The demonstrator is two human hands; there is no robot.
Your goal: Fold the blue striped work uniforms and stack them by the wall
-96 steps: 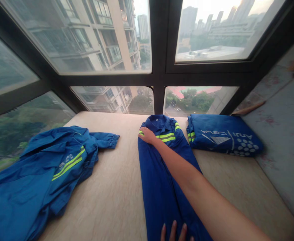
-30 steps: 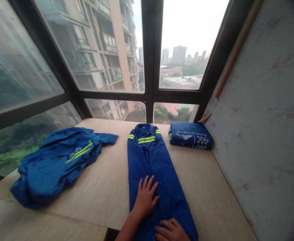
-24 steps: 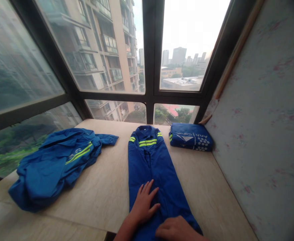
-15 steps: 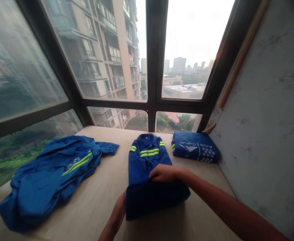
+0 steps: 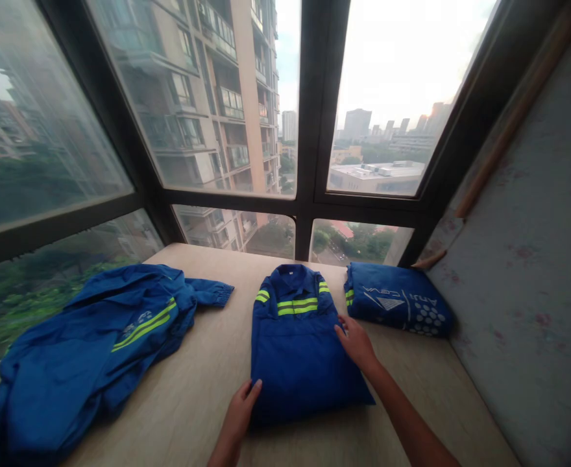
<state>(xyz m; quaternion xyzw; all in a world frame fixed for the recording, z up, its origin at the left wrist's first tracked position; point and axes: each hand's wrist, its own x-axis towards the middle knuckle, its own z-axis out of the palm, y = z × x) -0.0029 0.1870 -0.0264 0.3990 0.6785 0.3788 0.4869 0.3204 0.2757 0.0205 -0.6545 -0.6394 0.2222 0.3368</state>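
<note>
A blue work jacket (image 5: 305,363) with yellow-green reflective stripes lies folded in front of me, its collar toward the window. Its lower part is turned up flat and reaches to just below the chest stripes. At the lower left edge rests my left hand (image 5: 241,405), thumb apart on the cloth and the other fingers along the side. My right hand (image 5: 357,342) touches the upper right edge of the folded part, fingers loosely bent and apart. Neither hand grips the cloth visibly.
To the left a second blue jacket (image 5: 91,357) lies spread out, one sleeve stretched toward the middle. A folded blue garment (image 5: 397,298) with white print sits at the right, near the wall (image 5: 523,305). Everything rests on a pale wooden surface (image 5: 198,376) below framed windows.
The lower part of the jacket, lifted by my right hand before, now lies flat over its front. My right hand has let go and moved to the right edge. The view has shifted slightly.
</note>
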